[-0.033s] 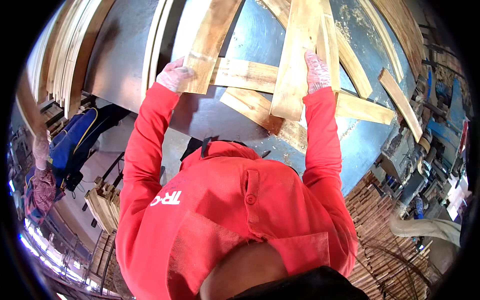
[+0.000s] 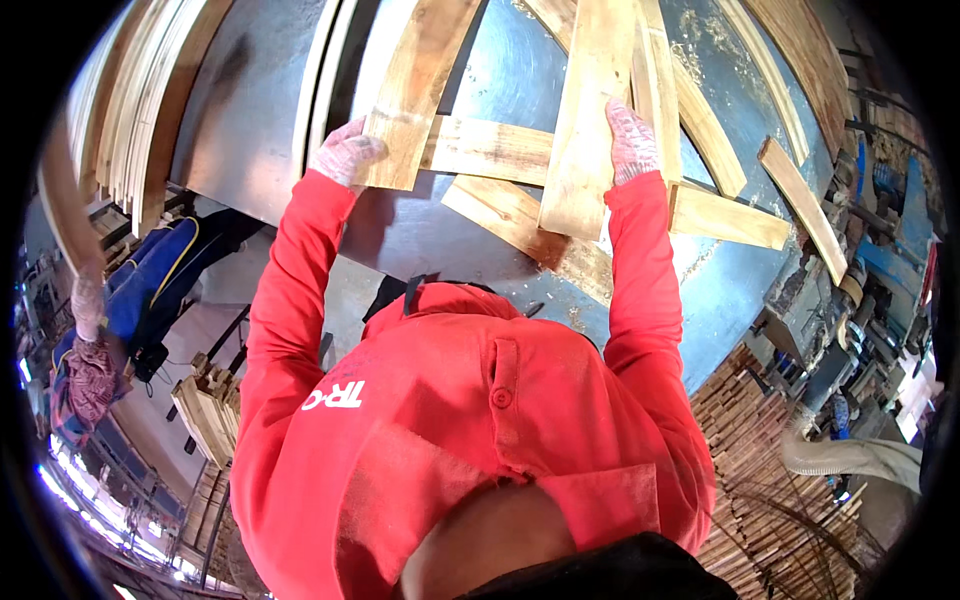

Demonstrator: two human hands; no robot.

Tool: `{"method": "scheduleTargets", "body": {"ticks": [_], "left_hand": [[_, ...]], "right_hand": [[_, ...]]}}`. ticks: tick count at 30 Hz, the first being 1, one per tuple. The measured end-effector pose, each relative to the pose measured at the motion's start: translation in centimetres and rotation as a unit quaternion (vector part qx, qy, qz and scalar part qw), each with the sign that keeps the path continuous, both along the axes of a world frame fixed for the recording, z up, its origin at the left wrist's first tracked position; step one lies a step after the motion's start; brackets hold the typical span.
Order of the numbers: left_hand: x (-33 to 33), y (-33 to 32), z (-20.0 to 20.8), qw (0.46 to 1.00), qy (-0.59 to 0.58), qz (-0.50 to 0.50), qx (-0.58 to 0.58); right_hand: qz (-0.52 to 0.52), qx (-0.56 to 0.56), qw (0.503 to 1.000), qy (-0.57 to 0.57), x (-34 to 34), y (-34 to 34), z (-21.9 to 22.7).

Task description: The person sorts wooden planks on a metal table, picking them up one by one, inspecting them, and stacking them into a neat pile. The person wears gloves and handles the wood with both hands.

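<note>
My left hand [image 2: 345,153], in a pale, stained glove, grips the left edge of a wooden board [image 2: 412,100] near its close end, thumb on top. Gloved alike, my right hand [image 2: 632,145] is closed on the right edge of another wooden board [image 2: 588,125], which points away from me. Between and under these two lie a crosswise board [image 2: 485,147] and a slanted board [image 2: 505,215] with a dark patch. A shorter board end [image 2: 730,215] shows to the right of my right wrist. The fingers beneath both held boards are hidden.
The metal tabletop [image 2: 730,305] carries sawdust and shavings. Stacked strips [image 2: 150,110] stand at the far left; a loose strip [image 2: 803,210] overhangs the right edge. Left, a co-worker's gloved hand [image 2: 88,305] holds a board. Piled timber [image 2: 765,450] and a hose [image 2: 850,457] lie lower right.
The board in my right hand has shifted very slightly left and away from me. The co-worker's hand and board at the left have moved a little. My grips look the same.
</note>
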State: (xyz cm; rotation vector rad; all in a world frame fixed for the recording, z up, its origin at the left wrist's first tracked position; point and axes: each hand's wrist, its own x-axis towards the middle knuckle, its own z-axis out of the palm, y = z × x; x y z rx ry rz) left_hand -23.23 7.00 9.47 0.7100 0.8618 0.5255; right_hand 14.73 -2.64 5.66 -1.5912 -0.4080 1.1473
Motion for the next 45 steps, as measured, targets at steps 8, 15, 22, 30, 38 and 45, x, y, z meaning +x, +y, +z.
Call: {"method": "scheduleTargets", "body": {"ticks": [8, 15, 22, 30, 38, 45], "left_hand": [[-4.9, -5.8, 0.4, 0.664, 0.597, -0.032, 0.449], [-0.3, -9.6, -0.7, 0.632, 0.622, -0.104, 0.450], [2.9, -11.7, 2.5, 0.701, 0.540, -0.156, 0.440], [-3.4, -6.9, 1.7, 0.577, 0.738, -0.164, 0.309], [-12.1, -2.6, -1.7, 0.773, 0.574, -0.162, 0.217], [-10.4, -2.7, 3.0, 0.816, 0.527, -0.089, 0.220]], "right_hand": [[0.015, 0.040, 0.996, -0.082, -2.4, 1.2, 0.1], [0.129, 0.032, 0.981, -0.143, -4.9, 1.5, 1.1], [0.269, -0.089, 0.882, -0.376, -19.0, 1.7, 5.3], [0.246, -0.041, 0.933, -0.259, -18.5, 3.0, 2.2], [0.292, -0.055, 0.924, -0.239, -22.7, 4.1, -0.1], [0.250, 0.116, 0.945, 0.176, -30.2, 5.6, -0.2]]}}
